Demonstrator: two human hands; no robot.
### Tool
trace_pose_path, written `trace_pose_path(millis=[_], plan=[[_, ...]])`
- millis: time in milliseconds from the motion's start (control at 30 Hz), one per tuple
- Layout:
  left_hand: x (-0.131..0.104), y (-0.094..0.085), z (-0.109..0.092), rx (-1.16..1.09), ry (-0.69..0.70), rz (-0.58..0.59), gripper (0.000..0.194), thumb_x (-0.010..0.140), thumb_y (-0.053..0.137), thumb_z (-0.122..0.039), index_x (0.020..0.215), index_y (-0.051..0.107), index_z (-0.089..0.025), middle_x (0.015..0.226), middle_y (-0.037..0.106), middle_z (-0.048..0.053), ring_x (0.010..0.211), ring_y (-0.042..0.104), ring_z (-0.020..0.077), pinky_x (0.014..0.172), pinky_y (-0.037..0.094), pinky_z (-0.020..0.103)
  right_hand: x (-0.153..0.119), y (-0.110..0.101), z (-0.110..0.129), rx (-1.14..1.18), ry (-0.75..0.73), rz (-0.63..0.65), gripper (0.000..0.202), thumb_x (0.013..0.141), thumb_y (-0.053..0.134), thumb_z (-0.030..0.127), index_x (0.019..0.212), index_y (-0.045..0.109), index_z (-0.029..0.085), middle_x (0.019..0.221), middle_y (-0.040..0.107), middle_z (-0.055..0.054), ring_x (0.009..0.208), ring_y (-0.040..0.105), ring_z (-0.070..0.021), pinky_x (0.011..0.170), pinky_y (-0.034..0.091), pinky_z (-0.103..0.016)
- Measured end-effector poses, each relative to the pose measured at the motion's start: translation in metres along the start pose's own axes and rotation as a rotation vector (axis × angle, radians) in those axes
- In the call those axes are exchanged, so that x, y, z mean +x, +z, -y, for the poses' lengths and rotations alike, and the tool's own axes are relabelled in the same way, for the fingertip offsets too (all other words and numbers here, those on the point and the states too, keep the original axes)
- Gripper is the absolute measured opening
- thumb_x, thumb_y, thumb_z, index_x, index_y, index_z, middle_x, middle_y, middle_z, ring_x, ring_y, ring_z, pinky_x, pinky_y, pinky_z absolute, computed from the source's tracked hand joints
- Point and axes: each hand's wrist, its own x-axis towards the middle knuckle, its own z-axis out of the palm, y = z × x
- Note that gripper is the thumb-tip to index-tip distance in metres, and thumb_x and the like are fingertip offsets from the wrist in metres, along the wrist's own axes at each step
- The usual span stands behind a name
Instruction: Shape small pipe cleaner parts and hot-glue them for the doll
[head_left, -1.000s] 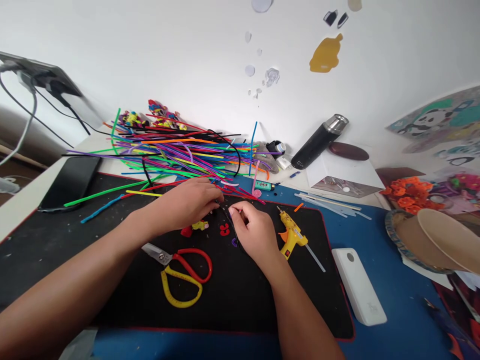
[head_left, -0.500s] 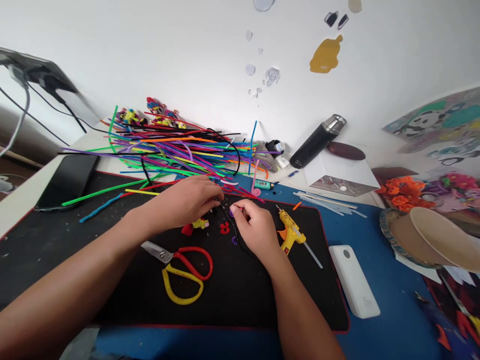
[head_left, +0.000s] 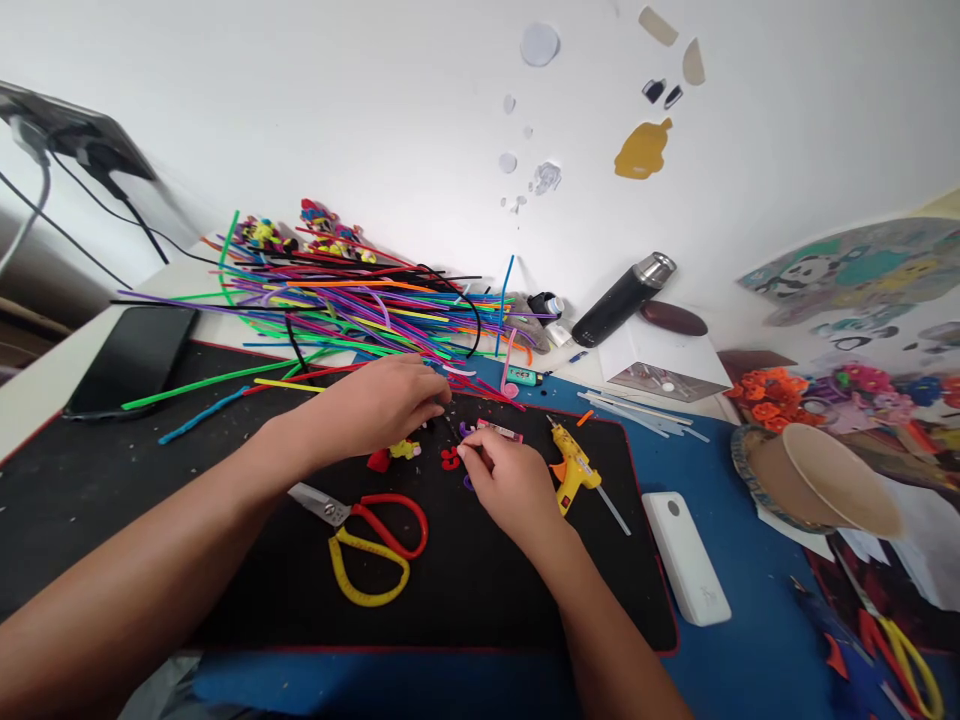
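Note:
My left hand [head_left: 394,400] is closed, its fingertips pinching a thin black pipe cleaner [head_left: 453,428]. Lower and to the right, my right hand [head_left: 514,482] pinches the same dark strand between thumb and forefinger. Against the black mat most of the strand is hard to see. Below the left hand lies a small yellow and red piece [head_left: 405,450]. A red curled piece [head_left: 450,458] and a purple curl [head_left: 468,482] rest by the right fingertips. Scissors [head_left: 371,535] with one red and one yellow handle lie partly spread nearer me.
A heap of coloured pipe cleaners [head_left: 360,310] lies along the wall. Right of my hand is a yellow glue gun [head_left: 576,468], with glue sticks [head_left: 637,410] beyond. A white power bank [head_left: 686,558], black flask [head_left: 622,300] and phone [head_left: 131,360] are around the black mat [head_left: 480,590].
My right hand has moved slightly down, its fingertips farther from the left hand. Less of the black pipe cleaner shows. The camera view has shifted a little; the left hand stays nearly in place.

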Motion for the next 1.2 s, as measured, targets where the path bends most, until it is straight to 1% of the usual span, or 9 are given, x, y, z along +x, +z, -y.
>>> trace_pose_path(millis=[133,233,367,533,733,833,1033,1200], plan=[[-0.001,0.0,-0.004,-0.012,0.033,-0.008,0.015,0.104,0.063,-0.021,0.102,0.078,-0.023,0.1,0.08,0.005,0.1,0.07,0.0259,0.09,0.051,0.035,-0.009,0.008,-0.006,-0.084,0.02,0.057,0.015,0.107,0.065,0.031,0.11,0.079,0.024,0.078,0.079,0.0,0.074,0.074,-0.0214,0.065,0.035,-0.03],[-0.001,-0.001,-0.008,0.005,0.045,0.009,0.017,0.105,0.062,-0.022,0.102,0.078,-0.023,0.1,0.08,0.005,0.1,0.07,0.0263,0.089,0.051,0.036,-0.012,0.013,-0.004,-0.133,0.02,0.075,0.015,0.108,0.065,0.03,0.111,0.079,0.024,0.08,0.08,-0.001,0.076,0.075,-0.0219,0.065,0.034,-0.031],[-0.002,-0.004,-0.013,0.009,0.056,0.038,0.015,0.105,0.062,-0.022,0.104,0.077,-0.022,0.101,0.08,0.006,0.103,0.07,0.0272,0.091,0.051,0.037,-0.011,0.017,0.0,-0.188,0.043,0.072,0.017,0.109,0.064,0.031,0.112,0.078,0.023,0.083,0.081,-0.002,0.077,0.077,-0.0224,0.064,0.032,-0.031],[-0.003,-0.004,-0.014,-0.008,0.073,0.023,0.012,0.104,0.065,-0.022,0.102,0.077,-0.022,0.099,0.079,0.006,0.101,0.07,0.0269,0.088,0.05,0.036,-0.008,0.018,0.003,-0.228,0.055,0.059,0.013,0.108,0.066,0.029,0.111,0.078,0.024,0.082,0.081,-0.002,0.078,0.077,-0.0224,0.063,0.031,-0.031],[-0.004,0.001,-0.013,0.002,0.084,-0.009,0.009,0.102,0.069,-0.02,0.102,0.077,-0.022,0.099,0.079,0.006,0.1,0.072,0.0275,0.088,0.051,0.036,-0.007,0.02,0.003,-0.218,0.067,0.067,0.011,0.106,0.068,0.026,0.112,0.077,0.025,0.082,0.081,-0.001,0.079,0.078,-0.0229,0.064,0.033,-0.031],[-0.005,0.003,-0.013,0.012,0.088,-0.007,0.008,0.102,0.069,-0.021,0.102,0.077,-0.023,0.099,0.079,0.006,0.102,0.072,0.0279,0.091,0.052,0.037,-0.007,0.022,0.002,-0.219,0.06,0.056,0.012,0.106,0.069,0.027,0.115,0.076,0.025,0.081,0.081,-0.001,0.079,0.078,-0.0227,0.064,0.034,-0.031],[-0.005,0.0,-0.015,0.021,0.078,0.028,0.011,0.104,0.068,-0.024,0.107,0.078,-0.023,0.103,0.08,0.007,0.106,0.073,0.0285,0.095,0.053,0.038,-0.008,0.022,0.003,-0.223,0.056,0.063,0.013,0.107,0.068,0.026,0.117,0.076,0.024,0.081,0.081,-0.001,0.079,0.078,-0.0227,0.063,0.032,-0.031],[-0.003,-0.002,-0.019,0.031,0.085,0.065,0.012,0.105,0.066,-0.024,0.107,0.078,-0.022,0.103,0.081,0.007,0.107,0.073,0.0296,0.098,0.052,0.039,-0.007,0.021,0.003,-0.203,0.051,0.073,0.012,0.106,0.067,0.025,0.114,0.076,0.024,0.083,0.08,-0.001,0.077,0.076,-0.0212,0.063,0.031,-0.03]])
